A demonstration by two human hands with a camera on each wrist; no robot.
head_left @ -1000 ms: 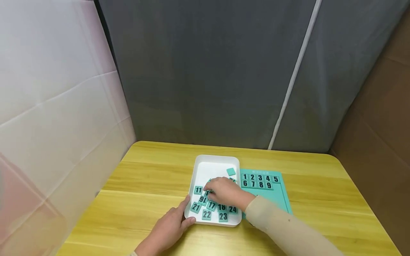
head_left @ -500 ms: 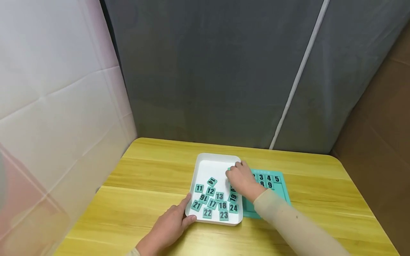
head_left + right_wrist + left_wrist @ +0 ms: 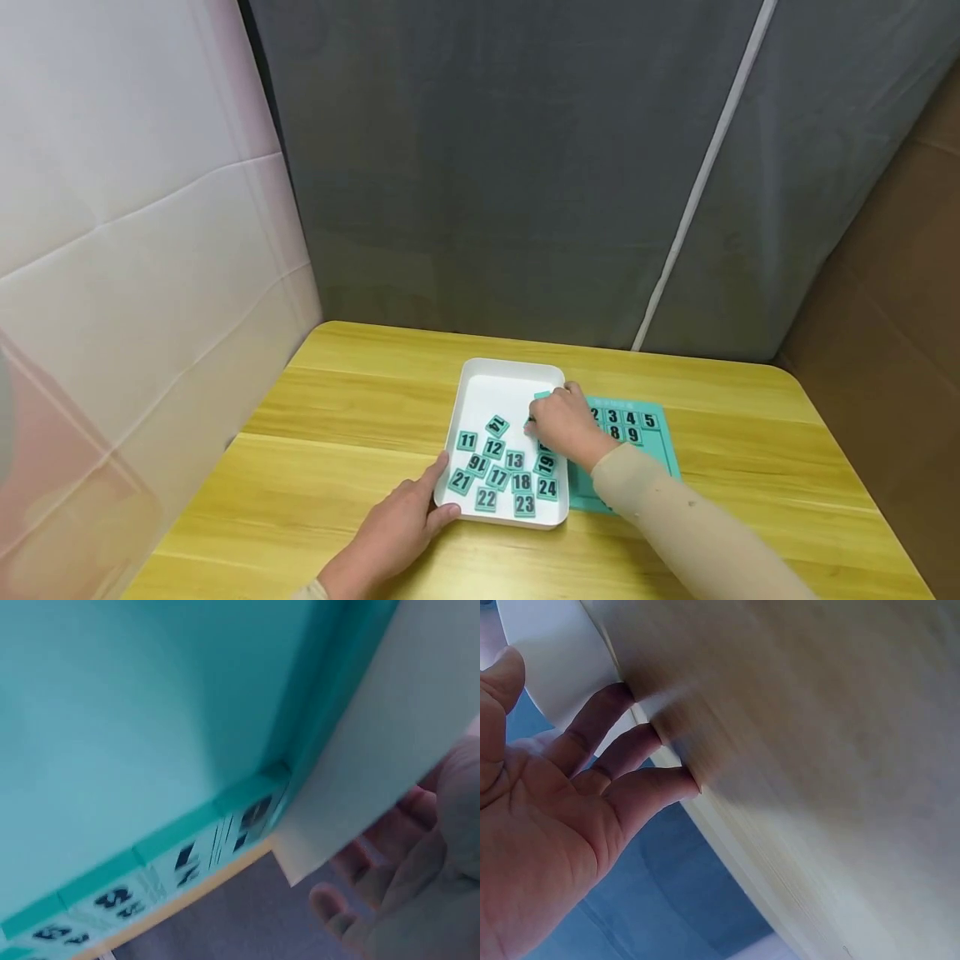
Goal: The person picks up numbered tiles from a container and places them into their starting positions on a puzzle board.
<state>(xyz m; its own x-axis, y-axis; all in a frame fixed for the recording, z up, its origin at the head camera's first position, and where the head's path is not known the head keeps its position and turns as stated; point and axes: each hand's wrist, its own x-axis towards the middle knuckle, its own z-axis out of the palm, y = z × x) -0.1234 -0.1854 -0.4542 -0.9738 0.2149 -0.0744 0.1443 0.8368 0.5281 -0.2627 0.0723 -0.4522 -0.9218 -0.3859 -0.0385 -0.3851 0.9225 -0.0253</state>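
My left hand [image 3: 397, 527] holds the near left corner of a white tray [image 3: 501, 372] between thumb and fingers. In the left wrist view, several fingertips of that left hand [image 3: 570, 787] reach the wooden surface beside the tray. Inside the tray lie teal number tiles, among them 14 [image 3: 497, 426], 11 [image 3: 467, 441] and 22 [image 3: 485, 499]. At the tray's right side my right hand [image 3: 564, 422] bends its fingers down and pinches a tile [image 3: 529, 422], mostly hidden by the hand. A blank teal tile [image 3: 542, 394] shows just beyond the fingers.
A teal number board [image 3: 652, 454] lies against the tray's right side, with tiles along its top rows; my right arm covers part of it. The wooden table [image 3: 360, 400] ends at a grey curtain [image 3: 480, 208] behind.
My right hand has left the middle of the tray for its upper right side, and a tile edge now shows at its fingertips. My left hand has stayed on the corner.
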